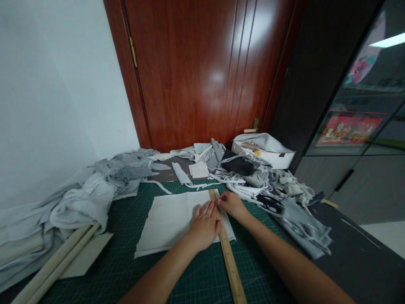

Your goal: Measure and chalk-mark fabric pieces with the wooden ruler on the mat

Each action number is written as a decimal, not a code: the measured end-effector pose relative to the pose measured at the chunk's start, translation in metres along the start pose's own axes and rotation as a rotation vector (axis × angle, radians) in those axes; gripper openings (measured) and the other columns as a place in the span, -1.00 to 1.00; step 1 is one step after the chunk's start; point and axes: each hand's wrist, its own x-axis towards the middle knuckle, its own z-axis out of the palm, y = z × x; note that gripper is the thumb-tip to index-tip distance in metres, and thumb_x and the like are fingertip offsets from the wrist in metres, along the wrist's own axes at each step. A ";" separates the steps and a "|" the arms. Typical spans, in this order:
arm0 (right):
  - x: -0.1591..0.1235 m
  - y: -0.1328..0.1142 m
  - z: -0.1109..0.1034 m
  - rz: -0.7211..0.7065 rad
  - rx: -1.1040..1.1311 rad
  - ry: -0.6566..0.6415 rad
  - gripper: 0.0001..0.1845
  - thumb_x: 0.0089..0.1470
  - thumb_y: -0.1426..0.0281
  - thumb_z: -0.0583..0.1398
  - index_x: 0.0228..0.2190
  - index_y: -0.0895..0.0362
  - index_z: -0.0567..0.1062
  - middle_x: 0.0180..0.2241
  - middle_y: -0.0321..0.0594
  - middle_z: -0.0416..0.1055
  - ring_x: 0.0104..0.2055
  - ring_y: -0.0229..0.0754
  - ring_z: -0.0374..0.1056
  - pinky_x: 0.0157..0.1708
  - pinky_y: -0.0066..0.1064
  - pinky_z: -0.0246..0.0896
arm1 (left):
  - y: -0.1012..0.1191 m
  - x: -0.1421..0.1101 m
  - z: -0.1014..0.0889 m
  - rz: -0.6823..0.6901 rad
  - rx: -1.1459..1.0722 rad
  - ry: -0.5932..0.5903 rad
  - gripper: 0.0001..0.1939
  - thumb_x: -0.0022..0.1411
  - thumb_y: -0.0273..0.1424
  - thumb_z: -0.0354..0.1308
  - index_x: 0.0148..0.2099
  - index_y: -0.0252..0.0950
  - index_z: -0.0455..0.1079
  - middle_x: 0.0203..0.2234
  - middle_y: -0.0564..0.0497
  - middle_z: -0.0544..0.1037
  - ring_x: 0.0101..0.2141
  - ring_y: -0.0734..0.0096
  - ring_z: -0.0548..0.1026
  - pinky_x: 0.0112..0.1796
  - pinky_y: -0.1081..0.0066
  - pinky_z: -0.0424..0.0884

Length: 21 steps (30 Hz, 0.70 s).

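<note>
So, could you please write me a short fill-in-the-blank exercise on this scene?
1. The left hand rests on the white cloth and a long wooden ____.
2. The white cloth lies on a ____-coloured cutting mat.
3. Beyond the cutting mat stands a reddish-brown wooden ____ with a handle.

Missing words: ruler; green; door.

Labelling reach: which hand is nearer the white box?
Right. The right hand, at the wooden ruler, is in front of the white box; the left hand, on ruler and white fabric, is farther.
</note>
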 end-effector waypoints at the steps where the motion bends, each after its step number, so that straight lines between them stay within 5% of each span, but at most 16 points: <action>1: -0.005 0.000 -0.001 -0.007 0.007 -0.007 -0.86 -0.01 0.52 0.17 -0.37 0.21 0.54 -0.35 -0.15 0.54 -0.29 -0.19 0.43 -0.29 -0.49 0.17 | 0.000 0.000 0.000 -0.003 0.002 -0.002 -0.42 0.40 -0.20 -0.28 0.32 -0.43 0.03 0.28 -0.18 0.09 0.28 0.16 0.01 0.21 -0.04 -0.06; 11: -0.050 -0.002 -0.017 0.032 0.146 -0.133 -0.90 0.01 0.52 0.17 -0.39 0.20 0.50 -0.51 -0.27 0.49 -0.56 -0.28 0.34 -0.48 -0.49 0.12 | 0.001 0.001 0.000 -0.006 0.007 -0.005 -0.44 0.39 -0.22 -0.25 0.32 -0.41 0.04 0.29 -0.14 0.09 0.27 0.16 0.03 0.20 -0.04 -0.03; 21: -0.074 -0.002 -0.024 0.029 0.197 -0.187 -0.93 0.01 0.51 0.17 -0.41 0.19 0.48 -0.62 -0.34 0.40 -0.60 -0.28 0.31 -0.48 -0.49 0.11 | -0.001 0.003 0.003 -0.003 0.037 0.014 -0.44 0.39 -0.23 -0.21 0.32 -0.41 0.05 0.28 -0.16 0.11 0.27 0.17 0.05 0.19 -0.02 0.00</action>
